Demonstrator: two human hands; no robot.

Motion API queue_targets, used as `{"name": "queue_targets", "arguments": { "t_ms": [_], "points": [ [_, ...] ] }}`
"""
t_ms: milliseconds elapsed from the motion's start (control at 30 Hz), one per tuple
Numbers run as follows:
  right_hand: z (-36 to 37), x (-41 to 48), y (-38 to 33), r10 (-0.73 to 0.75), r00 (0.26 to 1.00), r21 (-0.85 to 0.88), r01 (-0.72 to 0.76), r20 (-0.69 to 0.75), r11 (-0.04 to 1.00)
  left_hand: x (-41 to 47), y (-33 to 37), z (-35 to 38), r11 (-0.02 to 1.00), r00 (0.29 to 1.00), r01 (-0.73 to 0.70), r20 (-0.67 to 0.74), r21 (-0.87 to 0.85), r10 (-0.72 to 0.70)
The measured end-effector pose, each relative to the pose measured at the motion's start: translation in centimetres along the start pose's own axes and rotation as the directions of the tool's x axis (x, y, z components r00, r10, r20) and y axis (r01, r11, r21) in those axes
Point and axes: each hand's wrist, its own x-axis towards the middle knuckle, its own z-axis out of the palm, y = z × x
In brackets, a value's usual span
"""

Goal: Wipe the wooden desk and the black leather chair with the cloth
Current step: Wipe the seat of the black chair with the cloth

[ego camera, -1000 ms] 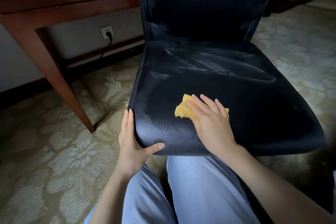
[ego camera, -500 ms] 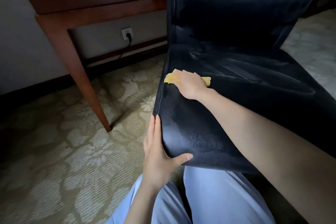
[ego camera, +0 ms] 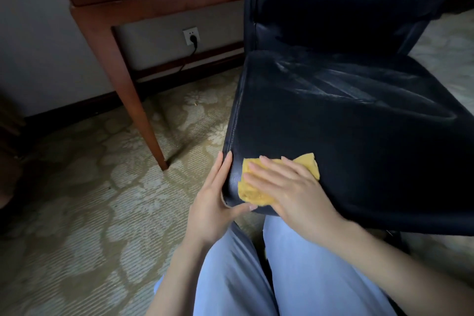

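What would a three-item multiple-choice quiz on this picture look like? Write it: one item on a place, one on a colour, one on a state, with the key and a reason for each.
1. Where on the chair seat does the cloth lie?
A. at the near left corner
B. against the backrest
C. at the far right edge

2. What colour is the cloth?
A. white
B. yellow
C. blue

3. How does the right hand meet the cloth?
A. it pinches it up off the seat
B. it hovers clear of it
C. it presses it flat, fingers spread

Key:
1 A: the cloth sits at the near left corner of the chair, next to the left hand gripping that edge.
2 B: it shows yellow against the black leather.
3 C: the right hand lies palm down on it, fingers spread.
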Motion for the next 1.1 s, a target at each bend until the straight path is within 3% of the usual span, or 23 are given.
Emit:
{"name": "queue_targets", "arguments": {
  "t_ms": [167,333,433,533,667,767,967,1100],
  "points": [
    [0.3,-3.8,1.6,0.022,0.993,-0.101,-0.034,-0.117,0.994,-0.3,0.2,0.0,1.0,1.0,0.013,-0.025,0.019,-0.013],
    [-0.3,-0.2,3.4,0.31,0.921,0.072,-0.301,-0.237,0.951,-1.6,-0.8,-0.1,0.993,0.991,0.117,-0.06,-0.006,-0.117],
    [-0.8,4.3,4.4,0.462,0.873,0.106,-0.45,-0.154,0.887,-2.5,-1.4,-0.1,0.985,0.983,0.171,-0.062,-0.03,-0.173],
    [-0.2,9.5,5.6,0.516,0.857,0.072,-0.515,0.005,0.854,-3.4,-2.1,-0.1,0.976,0.973,0.217,-0.069,-0.038,-0.219],
    [0.6,14.2,5.0,0.451,0.885,0.068,-0.46,0.114,0.886,-4.1,-3.0,-0.5,0.962,0.956,0.274,-0.11,0.005,-0.272],
    [0.9,14.9,3.3,0.308,0.941,-0.002,-0.311,0.138,0.951,-4.2,-3.1,-1.0,0.952,0.941,0.305,-0.153,-0.01,-0.303],
    [1.2,11.3,0.6,0.017,0.994,0.016,-0.018,0.108,1.0,-3.4,-2.3,-2.0,0.964,0.936,0.265,-0.235,-0.022,-0.263],
    [1.3,7.8,-0.9,-0.072,0.987,0.047,0.066,0.145,0.997,-2.4,-0.8,-2.5,0.973,0.917,0.228,-0.326,-0.039,-0.228]
  ]
}}
